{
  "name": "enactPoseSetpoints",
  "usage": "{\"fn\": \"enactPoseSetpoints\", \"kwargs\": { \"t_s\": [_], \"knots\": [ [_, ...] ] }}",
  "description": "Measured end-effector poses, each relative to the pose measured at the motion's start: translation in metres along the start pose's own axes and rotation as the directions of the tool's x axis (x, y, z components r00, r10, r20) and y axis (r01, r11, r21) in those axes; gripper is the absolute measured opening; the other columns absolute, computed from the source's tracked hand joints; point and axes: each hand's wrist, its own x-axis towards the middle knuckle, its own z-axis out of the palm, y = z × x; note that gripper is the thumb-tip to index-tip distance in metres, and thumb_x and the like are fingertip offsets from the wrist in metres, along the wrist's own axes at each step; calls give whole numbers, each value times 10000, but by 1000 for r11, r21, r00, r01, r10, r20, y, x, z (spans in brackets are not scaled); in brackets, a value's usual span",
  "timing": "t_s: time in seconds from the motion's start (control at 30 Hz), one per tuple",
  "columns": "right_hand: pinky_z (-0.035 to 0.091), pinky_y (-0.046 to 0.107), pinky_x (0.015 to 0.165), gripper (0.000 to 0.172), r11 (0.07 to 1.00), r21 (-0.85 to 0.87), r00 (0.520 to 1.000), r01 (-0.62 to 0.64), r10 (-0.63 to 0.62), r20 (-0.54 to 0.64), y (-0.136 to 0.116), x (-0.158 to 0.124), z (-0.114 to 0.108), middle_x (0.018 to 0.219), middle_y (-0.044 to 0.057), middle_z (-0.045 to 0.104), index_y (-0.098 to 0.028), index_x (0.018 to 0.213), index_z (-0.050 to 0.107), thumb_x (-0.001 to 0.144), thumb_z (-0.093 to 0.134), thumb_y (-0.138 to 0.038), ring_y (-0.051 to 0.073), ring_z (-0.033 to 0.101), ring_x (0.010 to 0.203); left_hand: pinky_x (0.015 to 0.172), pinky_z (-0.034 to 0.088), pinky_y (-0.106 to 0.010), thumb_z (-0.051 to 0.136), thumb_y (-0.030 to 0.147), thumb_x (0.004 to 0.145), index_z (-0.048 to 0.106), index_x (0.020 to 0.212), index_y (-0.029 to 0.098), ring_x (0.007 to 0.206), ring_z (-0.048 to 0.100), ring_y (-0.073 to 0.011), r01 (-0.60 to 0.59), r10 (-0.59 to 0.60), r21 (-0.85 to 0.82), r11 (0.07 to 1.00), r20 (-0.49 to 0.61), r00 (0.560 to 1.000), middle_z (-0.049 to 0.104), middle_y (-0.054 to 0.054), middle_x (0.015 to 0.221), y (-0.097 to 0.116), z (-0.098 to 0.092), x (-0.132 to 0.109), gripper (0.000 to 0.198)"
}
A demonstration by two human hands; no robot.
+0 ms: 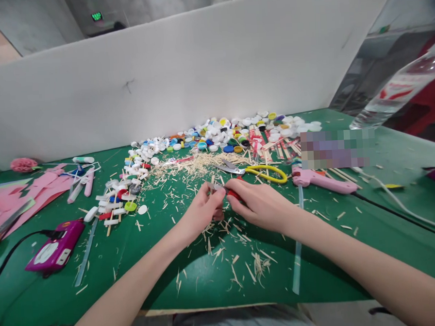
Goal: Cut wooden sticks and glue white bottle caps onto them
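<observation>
Near the middle of the table my left hand (pixel 202 208) is closed, its fingers pinching a small whitish piece (pixel 215 186), perhaps a bottle cap. Close against it, my right hand (pixel 258 202) is wrapped round a red-handled tool (pixel 234 195); its working end is mostly hidden by my fingers. The fingertips of both hands nearly meet. Just beyond my right hand lie yellow-handled scissors (pixel 265 172), blades pointing left. Thin wood shavings (pixel 206 164) are heaped behind my hands, and more are scattered below them on the green table (pixel 165 277).
Many bottle caps (pixel 216 131) are piled at the back; caps on sticks (pixel 112 202) lie left. A pink glue gun (pixel 324 181) and glue stick (pixel 298 266) lie right. Far left are a purple power strip (pixel 57 245) and pink paper (pixel 44 194). A water bottle (pixel 399 90) stands right.
</observation>
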Motion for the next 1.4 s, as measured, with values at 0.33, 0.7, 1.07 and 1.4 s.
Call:
{"fn": "enactPoseSetpoints", "kwargs": {
  "t_s": [0.33, 0.7, 1.07, 1.4],
  "knots": [
    [176, 276, 484, 219, 989, -148, 1000, -19, 18, -11, -1, 4, 8, 752, 34, 560, -197, 841, 445, 899, 289, -338, 122, 441, 521, 550, 336, -234, 501, 495, 850, 427, 808, 195, 580, 342, -90, -89, 116, 406, 910, -43, 992, 392, 35, 695, -12, -7, 2, 311],
    [189, 276, 473, 417, 991, -132, 1000, 8, -5, 18, 2, 2, 8, 711, 42, 559, -188, 909, 475, 951, 179, -478, 139, 452, 504, 564, 328, -242, 532, 509, 827, 424, 816, 197, 601, 371, -103, -150, 199, 515, 844, -40, 979, 445, 33, 699, -14, -5, -1, 330],
    [125, 285, 439, 356, 916, -385, 992, -112, 124, 7, -11, 5, 13, 774, 94, 611, -158, 972, 535, 940, 282, -407, 153, 518, 511, 541, 254, -263, 565, 444, 816, 408, 665, 190, 566, 336, -109, -9, 189, 633, 774, -218, 958, 435, 27, 620, -7, 1, -2, 335],
    [176, 271, 468, 393, 991, -132, 997, -19, 28, 71, 1, 6, 11, 691, 49, 622, -188, 888, 479, 958, 206, -462, 164, 536, 544, 542, 254, -259, 541, 520, 807, 391, 687, 198, 569, 309, -108, -56, 210, 652, 756, -161, 964, 383, 45, 623, -8, -2, -2, 374]
  ]
}}
